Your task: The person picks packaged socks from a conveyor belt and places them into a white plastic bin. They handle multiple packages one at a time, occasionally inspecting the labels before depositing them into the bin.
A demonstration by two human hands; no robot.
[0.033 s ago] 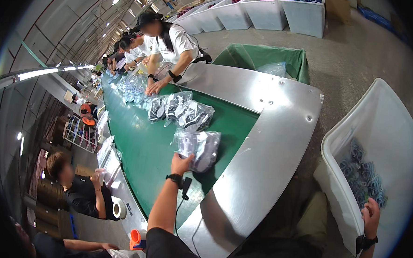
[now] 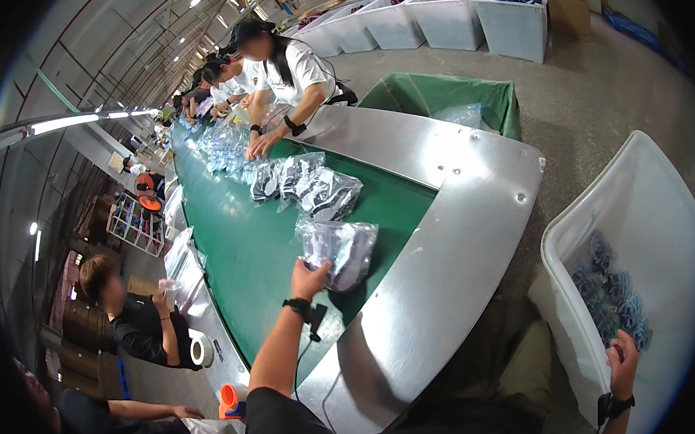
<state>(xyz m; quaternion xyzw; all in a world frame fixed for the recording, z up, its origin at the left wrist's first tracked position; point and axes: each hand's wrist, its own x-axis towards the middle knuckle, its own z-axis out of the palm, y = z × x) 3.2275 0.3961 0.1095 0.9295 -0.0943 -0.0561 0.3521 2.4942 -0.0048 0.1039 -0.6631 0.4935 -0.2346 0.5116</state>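
My left hand [image 2: 310, 279] pinches the lower left edge of a clear plastic bag [image 2: 344, 252] with grey, shoe-like items inside. This bag is over the near part of a green conveyor belt [image 2: 232, 242]. Just beyond it lie several more clear bags [image 2: 321, 190] of black-and-white items that look like footwear. Far to the right, my right hand [image 2: 624, 363] is at the near rim of a white bin [image 2: 567, 307], its fingers curled; what they hold, if anything, is hidden. Blue patterned items [image 2: 607, 289] in clear wrapping lie in the bin beside that hand.
A metal edge [image 2: 448, 254] borders the belt. Across it, a co-worker [image 2: 296, 77] handles bags. Another person [image 2: 149, 328] stands at left by a tape roll [image 2: 201, 351] and an orange tape dispenser [image 2: 232, 400]. A green-covered container [image 2: 401, 94] and white bins [image 2: 514, 29] stand behind.
My left hand and the bag it holds have shifted slightly to the right. My right hand has moved up very slightly at the bin's rim. The other bags look nearly the same.
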